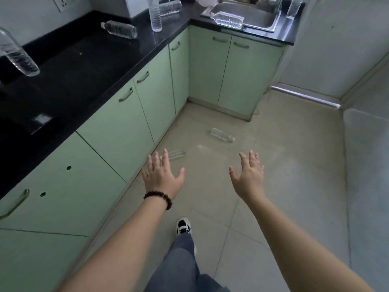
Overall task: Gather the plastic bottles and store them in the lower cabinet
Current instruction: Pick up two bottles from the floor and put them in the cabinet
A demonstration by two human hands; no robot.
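Two bare hands stretched forward over a tiled kitchen floor, fingers straight and spread, gripping nothing. Left hand [161, 175], beaded bracelet [159, 198] at the wrist, held low centre of the frame; right hand [249, 175] level with it, well apart to the right.

Nearest of the plastic bottles: a clear one lying on the floor [176, 154], just beyond the left fingertips [165, 152] and partly hidden behind them, long axis running left to right with a slight upward tilt toward the right of the frame. Second floor bottle [222, 135] farther up, centre frame, between the lines of the two hands, long axis slanting down to the right. Left hand judged the nearer for the first pick-up; a reach down and forward looks needed.

More bottles above: one on its side on the black counter [119, 29], one upright [155, 14], another on its side behind it [170, 7], one leaning at far upper left [17, 53], one across the steel sink [227, 18] at upper right, one upright at the sink's far edge [294, 6].

Lower cabinet doors [117, 131], pale green, all closed along the left and across the top; none yet opened for storing.

No brand, label or legible writing on any bottle; blur too heavy to rule out small print.
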